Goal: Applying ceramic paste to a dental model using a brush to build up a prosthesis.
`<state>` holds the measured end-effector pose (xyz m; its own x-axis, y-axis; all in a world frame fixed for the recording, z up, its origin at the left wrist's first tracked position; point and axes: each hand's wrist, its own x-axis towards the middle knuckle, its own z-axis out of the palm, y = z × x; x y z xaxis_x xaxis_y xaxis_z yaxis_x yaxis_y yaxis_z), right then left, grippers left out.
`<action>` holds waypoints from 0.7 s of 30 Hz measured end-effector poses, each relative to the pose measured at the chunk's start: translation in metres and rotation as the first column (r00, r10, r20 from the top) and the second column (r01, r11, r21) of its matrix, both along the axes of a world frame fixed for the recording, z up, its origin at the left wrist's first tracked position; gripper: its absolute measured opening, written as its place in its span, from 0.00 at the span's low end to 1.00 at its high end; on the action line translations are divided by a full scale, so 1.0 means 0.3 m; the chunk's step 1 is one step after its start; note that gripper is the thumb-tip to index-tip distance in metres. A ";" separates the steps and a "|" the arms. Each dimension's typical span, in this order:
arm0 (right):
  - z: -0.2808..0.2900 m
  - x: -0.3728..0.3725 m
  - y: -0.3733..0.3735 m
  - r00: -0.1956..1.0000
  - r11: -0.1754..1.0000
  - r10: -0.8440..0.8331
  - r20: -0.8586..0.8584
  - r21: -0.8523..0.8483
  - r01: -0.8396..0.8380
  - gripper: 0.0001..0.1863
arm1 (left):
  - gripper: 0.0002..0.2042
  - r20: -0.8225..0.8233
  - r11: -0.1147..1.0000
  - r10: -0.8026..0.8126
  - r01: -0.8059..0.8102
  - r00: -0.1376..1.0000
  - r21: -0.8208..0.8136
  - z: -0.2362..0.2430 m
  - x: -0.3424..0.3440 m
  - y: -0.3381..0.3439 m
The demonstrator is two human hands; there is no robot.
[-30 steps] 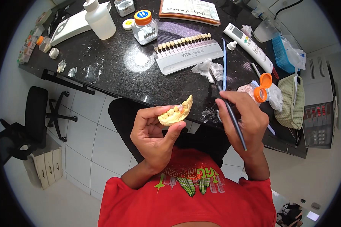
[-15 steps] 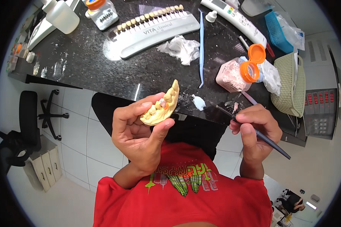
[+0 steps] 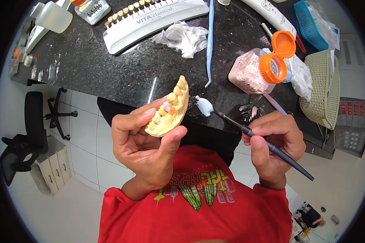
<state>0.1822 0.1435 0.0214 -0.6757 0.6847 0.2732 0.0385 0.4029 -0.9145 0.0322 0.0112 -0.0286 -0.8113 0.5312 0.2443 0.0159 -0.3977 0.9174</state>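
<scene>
My left hand [image 3: 142,150] grips a yellow dental cast [image 3: 176,113] between thumb and fingers; one tooth on it is pinkish white, beside an orange patch. My right hand [image 3: 278,143] holds a dark slim brush [image 3: 292,162], its tip at the edge of a small white paste mound [image 3: 205,106] on the black counter [image 3: 89,60]. Beyond lie a light blue double-ended tool [image 3: 209,48], a crumpled tissue [image 3: 178,36] and a jar of pink powder [image 3: 247,71] with its orange flip lid open. Near my right fingers are dark and pink smears and a purplish tool [image 3: 273,103].
A tooth shade guide [image 3: 154,28], a white bottle [image 3: 56,18] and a lidded jar [image 3: 91,10] stand farther back. At right are a white handheld device [image 3: 271,16], blue basket [image 3: 308,24], woven basket [image 3: 316,89] and keypad unit [image 3: 348,129]. An office chair [image 3: 32,121] is at left.
The brush has left the tissue and come down to the white paste, with my right hand lower. The cast in my left hand is turned more upright. The camera's view of the counter has shifted.
</scene>
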 end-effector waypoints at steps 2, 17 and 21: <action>-0.003 -0.001 0.002 1.000 1.000 0.001 0.002 0.013 -0.001 0.08 | 0.22 -0.017 1.000 0.009 -0.009 1.000 -0.008 -0.002 0.003 0.002; -0.006 -0.011 -0.011 0.999 0.998 -0.047 -0.014 -0.049 0.046 0.08 | 0.23 -0.063 0.999 0.053 -0.053 0.997 0.009 -0.008 0.004 0.009; -0.008 -0.011 -0.010 0.997 0.995 -0.066 -0.025 -0.072 0.064 0.08 | 0.23 -0.052 1.000 0.024 -0.024 0.998 0.004 -0.005 -0.001 0.009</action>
<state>0.1788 0.1405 0.0190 -0.6219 0.7454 0.2400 0.0367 0.3339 -0.9419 0.0319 0.0140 -0.0301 -0.8100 0.5106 0.2886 0.0733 -0.4000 0.9136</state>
